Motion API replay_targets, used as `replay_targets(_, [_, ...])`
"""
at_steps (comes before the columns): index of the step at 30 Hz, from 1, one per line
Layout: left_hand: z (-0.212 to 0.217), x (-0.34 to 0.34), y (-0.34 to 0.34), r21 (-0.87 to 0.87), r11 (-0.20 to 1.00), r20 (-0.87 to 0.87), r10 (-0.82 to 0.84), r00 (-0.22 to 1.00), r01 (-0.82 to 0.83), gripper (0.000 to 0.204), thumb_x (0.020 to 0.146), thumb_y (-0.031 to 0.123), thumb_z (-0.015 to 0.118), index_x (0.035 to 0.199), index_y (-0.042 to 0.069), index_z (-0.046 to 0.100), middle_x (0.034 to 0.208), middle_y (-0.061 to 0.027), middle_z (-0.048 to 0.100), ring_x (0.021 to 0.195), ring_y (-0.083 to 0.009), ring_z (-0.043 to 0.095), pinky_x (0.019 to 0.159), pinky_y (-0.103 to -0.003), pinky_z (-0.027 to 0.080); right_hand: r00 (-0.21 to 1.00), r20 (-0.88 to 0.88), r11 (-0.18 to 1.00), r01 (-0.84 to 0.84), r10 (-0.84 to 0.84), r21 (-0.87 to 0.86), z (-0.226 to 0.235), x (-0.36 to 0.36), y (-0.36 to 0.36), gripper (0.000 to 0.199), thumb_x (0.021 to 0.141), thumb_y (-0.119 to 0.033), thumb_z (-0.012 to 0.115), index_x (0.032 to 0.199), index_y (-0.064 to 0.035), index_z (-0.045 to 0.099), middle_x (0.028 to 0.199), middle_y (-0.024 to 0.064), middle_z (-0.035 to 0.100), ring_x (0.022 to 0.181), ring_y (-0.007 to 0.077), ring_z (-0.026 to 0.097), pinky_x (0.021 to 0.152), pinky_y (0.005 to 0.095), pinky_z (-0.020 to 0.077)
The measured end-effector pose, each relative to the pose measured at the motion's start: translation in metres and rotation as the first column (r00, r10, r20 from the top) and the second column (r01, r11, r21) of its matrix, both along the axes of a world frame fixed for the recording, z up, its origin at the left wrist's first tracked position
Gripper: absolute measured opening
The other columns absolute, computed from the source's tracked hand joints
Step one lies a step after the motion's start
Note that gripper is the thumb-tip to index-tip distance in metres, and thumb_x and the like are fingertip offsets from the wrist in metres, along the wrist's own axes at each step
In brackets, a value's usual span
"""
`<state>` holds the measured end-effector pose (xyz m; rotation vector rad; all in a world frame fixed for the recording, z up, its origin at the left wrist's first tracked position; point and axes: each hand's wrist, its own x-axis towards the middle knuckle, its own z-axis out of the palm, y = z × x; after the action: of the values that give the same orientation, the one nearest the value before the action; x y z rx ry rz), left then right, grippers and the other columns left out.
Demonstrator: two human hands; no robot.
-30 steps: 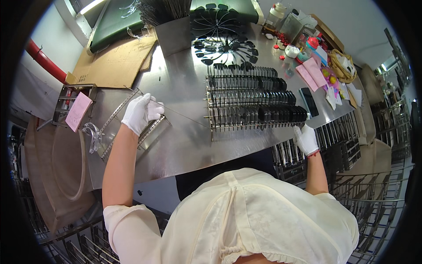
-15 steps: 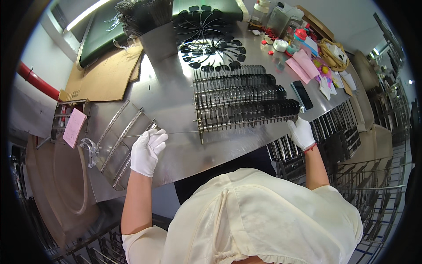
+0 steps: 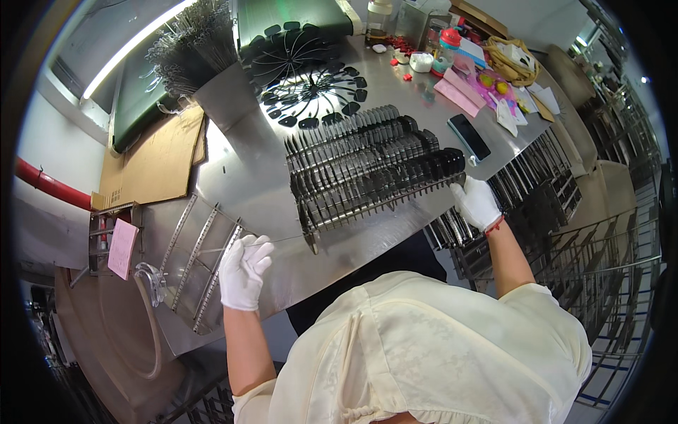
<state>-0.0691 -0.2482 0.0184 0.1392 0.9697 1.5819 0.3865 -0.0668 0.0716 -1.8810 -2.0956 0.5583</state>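
One metal rack (image 3: 385, 204) bearing rows of glossy black pieces, above the grey steel table's (image 3: 248, 180) middle. Your white-gloved left hand (image 3: 244, 274) curls round one thin grey rod (image 3: 286, 238) reaching it; your white-gloved right hand (image 3: 477, 203) grasps its near right corner. One bare three-railed frame (image 3: 197, 256), leftward.

Glossy metal table (image 3: 258, 201), metal rack (image 3: 385, 203), matt cardboard (image 3: 152, 161)
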Motion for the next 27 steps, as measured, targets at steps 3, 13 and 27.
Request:
replay_targets(3, [0.013, 0.007, -0.007, 0.025, 0.999, 0.004, 0.025, 1.000, -0.025, 0.033, 0.110, 0.024, 0.050, 0.118, -0.006, 0.061, 0.118, -0.0285, 0.069, 0.097, -0.0327, 0.074, 0.068, -0.034, 0.062, 0.999, 0.022, 1.000, -0.030, 0.029, 0.011, -0.002, 0.002, -0.001, 0.029, 0.096, -0.023, 0.057, 0.111, 0.0013, 0.066, 0.091, 0.0301, 0.069, 0.094, 0.0491, 0.067, 0.086, 0.0560, 0.0521])
replay_targets(13, [0.029, 0.036, 0.037, -0.207, 0.967, -0.214, -0.192, 0.958, 0.148, 0.045, 0.108, 0.035, 0.055, 0.072, 0.007, 0.060, 0.059, -0.0007, 0.057, 0.042, -0.0092, 0.046, 0.045, -0.019, 0.040, 0.988, 0.066, 0.986, -0.147, 0.142, 0.081, -0.006, -0.009, -0.001, 0.030, 0.099, -0.024, 0.055, 0.112, 0.0004, 0.066, 0.083, 0.0291, 0.068, 0.086, 0.0488, 0.067, 0.082, 0.0569, 0.0528])
replay_targets(27, [-0.011, 0.017, 0.025, 0.032, 0.982, -0.088, 0.188, 0.978, -0.186, 0.026, 0.108, 0.031, 0.058, 0.108, 0.005, 0.061, 0.088, -0.0037, 0.064, 0.069, -0.0097, 0.059, 0.054, -0.021, 0.047, 0.993, 0.045, 0.991, -0.116, 0.113, 0.064, -0.007, -0.020, -0.009, 0.029, 0.096, -0.021, 0.058, 0.112, 0.0013, 0.065, 0.082, 0.0317, 0.066, 0.084, 0.0504, 0.066, 0.077, 0.0566, 0.0523])
